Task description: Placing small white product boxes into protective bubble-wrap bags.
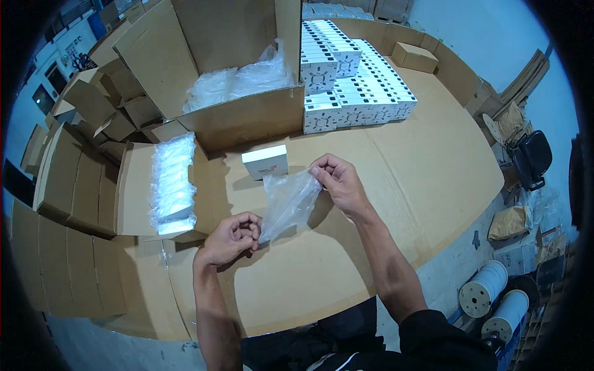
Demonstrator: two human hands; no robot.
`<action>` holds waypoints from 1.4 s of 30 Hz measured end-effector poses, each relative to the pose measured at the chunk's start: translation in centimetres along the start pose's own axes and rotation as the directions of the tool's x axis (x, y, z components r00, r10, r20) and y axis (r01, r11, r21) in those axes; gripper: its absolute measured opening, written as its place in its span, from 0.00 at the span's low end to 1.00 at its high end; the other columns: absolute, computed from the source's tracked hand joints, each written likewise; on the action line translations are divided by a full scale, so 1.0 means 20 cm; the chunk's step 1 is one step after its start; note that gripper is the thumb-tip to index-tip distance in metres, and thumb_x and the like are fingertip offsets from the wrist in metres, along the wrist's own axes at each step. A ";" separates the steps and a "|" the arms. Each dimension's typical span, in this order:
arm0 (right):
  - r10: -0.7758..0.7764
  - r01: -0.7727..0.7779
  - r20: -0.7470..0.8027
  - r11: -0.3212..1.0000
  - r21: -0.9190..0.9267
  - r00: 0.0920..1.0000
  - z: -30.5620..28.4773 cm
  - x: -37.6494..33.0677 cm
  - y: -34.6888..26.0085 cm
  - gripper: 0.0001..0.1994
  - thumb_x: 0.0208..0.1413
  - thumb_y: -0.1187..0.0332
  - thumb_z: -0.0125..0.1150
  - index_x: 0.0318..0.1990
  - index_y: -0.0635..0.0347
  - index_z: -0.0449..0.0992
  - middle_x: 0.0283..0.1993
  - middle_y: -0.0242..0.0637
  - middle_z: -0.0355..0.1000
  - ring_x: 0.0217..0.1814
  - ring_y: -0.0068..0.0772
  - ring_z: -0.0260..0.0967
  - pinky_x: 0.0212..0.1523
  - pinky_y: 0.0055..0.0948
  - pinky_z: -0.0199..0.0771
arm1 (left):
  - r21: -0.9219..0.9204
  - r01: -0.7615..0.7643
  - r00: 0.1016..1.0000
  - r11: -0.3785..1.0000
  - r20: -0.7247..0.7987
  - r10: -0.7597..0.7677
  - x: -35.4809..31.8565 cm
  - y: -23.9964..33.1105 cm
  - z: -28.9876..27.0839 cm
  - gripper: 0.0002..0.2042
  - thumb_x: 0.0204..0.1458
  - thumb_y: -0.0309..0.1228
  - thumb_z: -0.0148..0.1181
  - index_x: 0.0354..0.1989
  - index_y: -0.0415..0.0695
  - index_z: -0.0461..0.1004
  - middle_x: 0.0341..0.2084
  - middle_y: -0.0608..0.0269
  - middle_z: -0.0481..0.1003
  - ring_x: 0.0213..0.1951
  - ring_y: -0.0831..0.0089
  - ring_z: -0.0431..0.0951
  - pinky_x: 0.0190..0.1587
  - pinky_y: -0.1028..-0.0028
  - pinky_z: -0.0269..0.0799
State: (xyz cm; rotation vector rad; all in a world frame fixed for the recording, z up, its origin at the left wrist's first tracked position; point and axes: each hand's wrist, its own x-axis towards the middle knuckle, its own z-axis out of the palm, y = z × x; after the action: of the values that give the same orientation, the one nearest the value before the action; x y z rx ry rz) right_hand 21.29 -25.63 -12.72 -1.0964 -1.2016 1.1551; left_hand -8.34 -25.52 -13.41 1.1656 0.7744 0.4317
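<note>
A clear plastic bag (pixel 288 201) is stretched between my two hands above the cardboard-covered table. My left hand (pixel 234 238) is closed, pinching the bag's lower left corner. At the upper right corner, my right hand (pixel 337 182) grips it between thumb and fingers. Just behind the bag stands a small white box (pixel 266 162) with dark and red print on its front. To the left, an open carton (pixel 135 185) holds a row of white boxes wrapped in clear plastic (pixel 173 185).
A large open carton (pixel 253 123) at the back holds a heap of clear bags (pixel 241 80). Stacks of printed white boxes (pixel 359 86) stand right of it. One small brown box (pixel 414 57) sits far right. Empty cartons (pixel 68 179) crowd the left; cable spools (pixel 484 287) lie beyond the right edge.
</note>
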 end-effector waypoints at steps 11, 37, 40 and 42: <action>0.070 -0.072 0.149 0.997 0.012 0.986 0.08 -0.02 0.04 0.06 0.67 0.69 0.57 0.44 0.63 0.73 0.33 0.28 0.72 0.31 0.13 0.67 0.30 0.17 0.68 | 0.235 -0.176 0.818 0.956 -0.505 0.275 0.16 -0.07 0.24 0.14 0.65 0.37 0.57 0.47 0.38 0.77 0.31 0.69 0.77 0.32 0.83 0.72 0.36 0.77 0.70; 0.437 -0.426 0.612 0.888 -0.174 0.659 0.07 -0.09 -0.07 0.08 0.56 0.75 0.68 0.40 0.66 0.75 0.28 0.26 0.71 0.26 0.15 0.66 0.28 0.18 0.67 | 0.211 -0.470 0.451 0.857 -0.777 0.439 0.18 -0.05 0.13 0.12 0.69 0.35 0.50 0.39 0.38 0.73 0.31 0.71 0.72 0.34 0.83 0.67 0.39 0.80 0.66; 0.421 -0.473 0.459 0.881 -0.002 0.782 0.11 -0.08 -0.09 0.06 0.60 0.72 0.65 0.40 0.63 0.75 0.29 0.26 0.71 0.27 0.15 0.66 0.28 0.19 0.68 | 0.251 -0.446 0.472 0.859 -0.749 0.464 0.18 -0.05 0.16 0.11 0.68 0.34 0.51 0.40 0.38 0.74 0.32 0.70 0.73 0.35 0.84 0.69 0.40 0.80 0.66; 0.392 -0.440 0.405 0.898 0.029 0.826 0.13 -0.07 -0.06 0.07 0.63 0.68 0.62 0.43 0.60 0.75 0.33 0.28 0.72 0.30 0.15 0.67 0.31 0.19 0.69 | 0.250 -0.456 0.511 0.854 -0.712 0.481 0.19 -0.05 0.18 0.11 0.68 0.33 0.52 0.41 0.38 0.75 0.32 0.71 0.73 0.36 0.84 0.70 0.40 0.81 0.66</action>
State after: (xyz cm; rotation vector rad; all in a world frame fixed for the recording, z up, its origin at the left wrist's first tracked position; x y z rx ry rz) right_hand 18.81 -27.09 -11.59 -1.0972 -1.1989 1.8344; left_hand -3.26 -25.75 -14.86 1.2107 1.1807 1.4587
